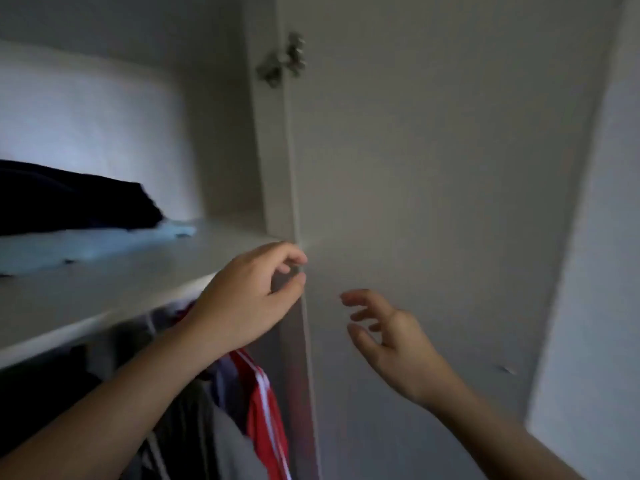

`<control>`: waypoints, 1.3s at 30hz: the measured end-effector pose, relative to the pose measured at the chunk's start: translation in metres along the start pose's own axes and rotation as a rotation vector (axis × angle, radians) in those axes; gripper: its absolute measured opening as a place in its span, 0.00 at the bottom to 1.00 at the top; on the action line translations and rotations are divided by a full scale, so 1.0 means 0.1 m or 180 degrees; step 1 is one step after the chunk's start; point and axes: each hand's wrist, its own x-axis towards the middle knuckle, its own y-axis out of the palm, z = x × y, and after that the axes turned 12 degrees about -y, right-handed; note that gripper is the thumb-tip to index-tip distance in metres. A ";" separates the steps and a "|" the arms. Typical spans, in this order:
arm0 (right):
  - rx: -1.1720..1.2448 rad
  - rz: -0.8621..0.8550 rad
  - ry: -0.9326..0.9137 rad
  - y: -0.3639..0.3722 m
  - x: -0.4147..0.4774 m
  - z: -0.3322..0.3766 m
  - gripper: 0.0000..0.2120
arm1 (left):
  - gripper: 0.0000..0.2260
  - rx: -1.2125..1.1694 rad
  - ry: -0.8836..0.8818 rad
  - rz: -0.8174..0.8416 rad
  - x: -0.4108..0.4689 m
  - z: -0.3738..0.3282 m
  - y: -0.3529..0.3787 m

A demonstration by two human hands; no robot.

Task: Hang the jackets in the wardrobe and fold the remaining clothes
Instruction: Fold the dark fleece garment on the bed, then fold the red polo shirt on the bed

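I face the open white wardrobe, close up. Below its shelf (104, 292) hang clothes: a red garment with white stripes (266, 407), a grey one (225, 441) and darker ones to the left. My left hand (249, 299) is raised in front of the shelf's right end, fingers loosely curled near the side panel's edge, holding nothing. My right hand (388, 334) hovers before the open door (433, 202) with fingers spread and relaxed, empty.
On the shelf lie a dark folded garment (69, 199) and a pale blue one (86, 247) under it. A metal hinge (282, 60) joins the door to the side panel. A white wall (595, 271) stands at the right.
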 end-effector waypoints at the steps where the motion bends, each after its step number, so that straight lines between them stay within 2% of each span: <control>1: -0.0078 -0.0078 0.0238 -0.24 -0.39 -0.04 0.15 | 0.12 -0.0225 0.0066 0.0179 -0.15 -0.26 0.30; 7: -0.0537 -0.0763 0.1649 -1.53 -2.42 0.01 0.13 | 0.10 -0.1324 0.0511 0.1430 -1.09 -1.90 1.89; 11: -0.0843 -0.1310 0.2428 -2.28 -3.56 0.10 0.12 | 0.09 -0.1634 0.1017 0.2330 -1.69 -2.99 2.69; 15: -0.1072 -0.1919 0.3149 -3.02 -4.67 0.14 0.11 | 0.06 -0.1921 0.1205 0.2967 -2.16 -4.03 3.43; 21: -0.1718 -0.2766 0.3904 -4.30 -6.20 0.23 0.15 | 0.06 -0.2224 0.1666 0.3956 -2.83 -5.91 4.55; 24: -0.1815 -0.3255 0.4266 -4.94 -6.82 0.27 0.12 | 0.06 -0.2402 0.1830 0.4216 -3.07 -6.92 4.88; 28: -0.2086 -0.3676 0.4363 -5.60 -7.42 0.36 0.14 | 0.06 -0.2537 0.2093 0.4541 -3.45 -8.01 5.20; 33: -0.2072 -0.4180 0.4602 -6.03 -8.20 0.37 0.14 | 0.07 -0.2297 0.2387 0.4905 -3.93 -8.90 5.73; 39: -0.1887 -0.4360 0.4864 -6.65 -9.36 0.02 0.10 | 0.06 -0.1801 0.2436 0.4833 -4.56 -9.72 6.67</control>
